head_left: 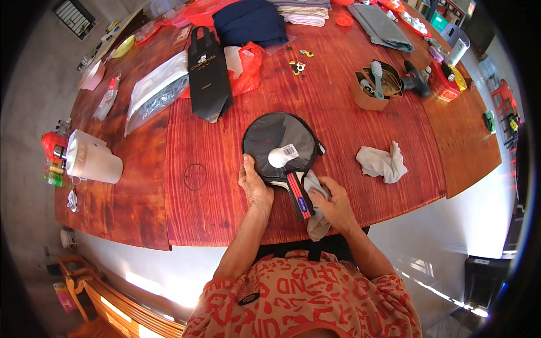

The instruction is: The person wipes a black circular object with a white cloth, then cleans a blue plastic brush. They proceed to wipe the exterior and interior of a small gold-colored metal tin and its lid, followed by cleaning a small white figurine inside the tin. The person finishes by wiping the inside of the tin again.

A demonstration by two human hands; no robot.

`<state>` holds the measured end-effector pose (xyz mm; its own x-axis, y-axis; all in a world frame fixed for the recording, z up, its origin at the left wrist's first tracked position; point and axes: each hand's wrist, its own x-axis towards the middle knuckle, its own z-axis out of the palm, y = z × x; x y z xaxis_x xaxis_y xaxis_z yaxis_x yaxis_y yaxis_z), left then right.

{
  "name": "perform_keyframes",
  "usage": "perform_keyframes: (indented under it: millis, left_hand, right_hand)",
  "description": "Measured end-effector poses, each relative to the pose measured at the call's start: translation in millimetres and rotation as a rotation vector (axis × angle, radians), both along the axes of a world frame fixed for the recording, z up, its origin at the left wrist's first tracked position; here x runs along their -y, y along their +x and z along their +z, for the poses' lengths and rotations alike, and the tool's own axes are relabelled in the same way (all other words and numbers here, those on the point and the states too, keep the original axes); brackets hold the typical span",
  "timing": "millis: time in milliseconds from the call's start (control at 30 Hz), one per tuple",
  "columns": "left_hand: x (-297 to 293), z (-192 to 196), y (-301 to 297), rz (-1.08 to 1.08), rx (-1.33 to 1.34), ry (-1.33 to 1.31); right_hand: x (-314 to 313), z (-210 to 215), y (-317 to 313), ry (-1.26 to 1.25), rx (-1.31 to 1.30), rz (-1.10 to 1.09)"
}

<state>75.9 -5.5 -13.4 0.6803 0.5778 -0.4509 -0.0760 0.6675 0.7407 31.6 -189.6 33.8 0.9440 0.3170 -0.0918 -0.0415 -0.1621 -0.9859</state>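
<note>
A table tennis paddle [301,197] in a black case [276,127] with a see-through front lies in front of me, its handle pointing toward me. A white ball [276,158] shows through the case, beside a small barcode label. My left hand [257,185] is closed on the lower left edge of the case, thumb on top. At the right of the striped red and black handle, my right hand [336,206] grips a light grey cloth [317,224]. The cloth touches the handle and hangs down along it; some fingertips are hidden in its folds.
A second crumpled cloth [383,162] lies to the right. Beyond are a tool box with a brush [376,79], a power drill [415,80] and a red tin [444,85]. A black bag [208,79] lies far left, a white jug [94,160] near the left edge.
</note>
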Motion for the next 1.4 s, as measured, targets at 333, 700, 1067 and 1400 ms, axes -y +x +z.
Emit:
perform_keyframes:
  millis: [333, 700, 1067, 1400]
  left_hand:
    - [5.9, 36.7, 9.0, -0.091, 0.257, 0.003]
    - [48.0, 50.8, -17.4, -0.523, 0.111, 0.084]
    - [31.9, 57.0, -24.3, -0.589, 0.215, -0.185]
    - [22.0, 28.3, -37.1, -0.661, 0.203, -0.422]
  right_hand:
    - [-27.7, 4.5, 5.6, 0.036, -0.045, -0.085]
    - [-39.4, 8.5, 10.4, -0.389, 0.469, -0.244]
    - [-7.9, 41.0, 17.5, -0.054, 0.829, -0.255]
    - [-17.4, 23.8, 22.1, -0.16, 1.033, -0.152]
